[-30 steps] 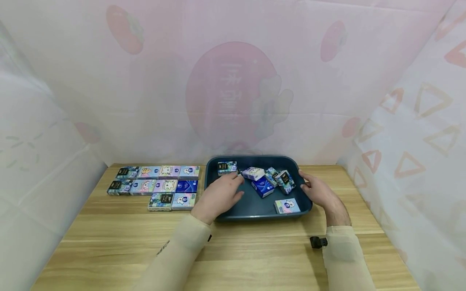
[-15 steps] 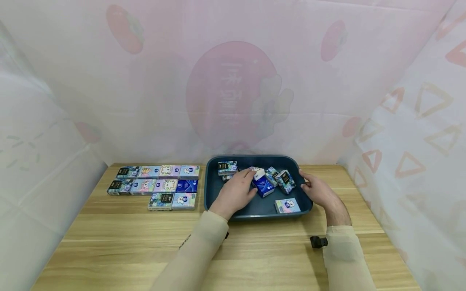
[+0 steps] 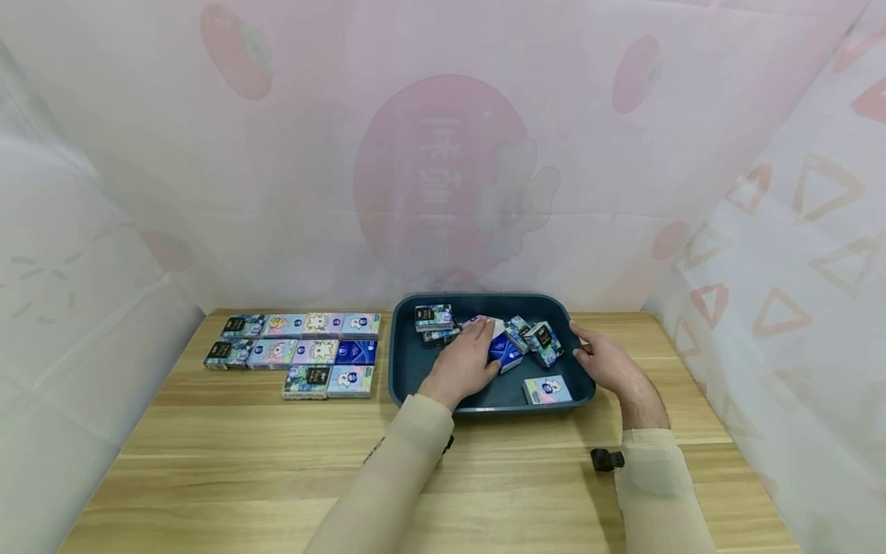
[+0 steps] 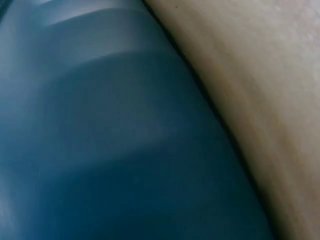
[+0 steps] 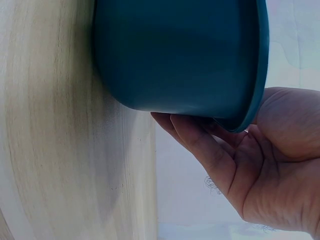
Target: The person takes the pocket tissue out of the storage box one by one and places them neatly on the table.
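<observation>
My right hand (image 3: 609, 365) grips the tray (image 3: 415, 362) by its right edge, along the back edge of the bench (image 3: 228, 454). My left hand (image 3: 461, 365) covers part of the pale pack (image 3: 497, 328) mid-tray; whether pinching, I cannot tell.

Soft, diffuse light; left wrist view blurry.
</observation>
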`<state>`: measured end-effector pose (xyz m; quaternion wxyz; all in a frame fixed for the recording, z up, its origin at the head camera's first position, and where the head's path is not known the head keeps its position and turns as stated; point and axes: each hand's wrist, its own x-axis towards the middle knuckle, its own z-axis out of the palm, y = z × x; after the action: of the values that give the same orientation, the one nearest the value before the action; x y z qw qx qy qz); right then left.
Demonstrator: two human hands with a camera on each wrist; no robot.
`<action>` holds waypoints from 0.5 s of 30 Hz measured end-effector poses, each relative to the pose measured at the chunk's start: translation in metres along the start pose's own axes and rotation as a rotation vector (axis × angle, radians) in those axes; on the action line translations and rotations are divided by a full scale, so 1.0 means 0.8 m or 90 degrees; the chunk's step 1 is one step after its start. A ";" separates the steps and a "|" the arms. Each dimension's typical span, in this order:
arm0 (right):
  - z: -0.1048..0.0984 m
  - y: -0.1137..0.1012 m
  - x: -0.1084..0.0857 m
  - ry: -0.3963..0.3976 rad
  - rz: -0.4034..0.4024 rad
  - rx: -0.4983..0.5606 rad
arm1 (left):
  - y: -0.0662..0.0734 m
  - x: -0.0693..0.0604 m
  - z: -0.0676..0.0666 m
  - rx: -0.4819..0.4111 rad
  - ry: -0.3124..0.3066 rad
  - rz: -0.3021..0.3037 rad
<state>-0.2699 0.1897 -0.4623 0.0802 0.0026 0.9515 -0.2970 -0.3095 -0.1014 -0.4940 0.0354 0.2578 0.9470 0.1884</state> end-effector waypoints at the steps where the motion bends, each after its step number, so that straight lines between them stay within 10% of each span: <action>1: 0.000 0.000 0.000 0.001 0.000 0.000 | 0.000 0.001 0.000 0.004 -0.001 0.001; 15: -0.001 0.000 0.000 0.005 -0.008 0.003 | 0.001 0.005 0.001 0.045 0.052 0.063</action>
<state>-0.2699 0.1897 -0.4617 0.0747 -0.0019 0.9510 -0.2999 -0.3123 -0.0985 -0.4946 -0.0222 0.2977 0.9398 0.1665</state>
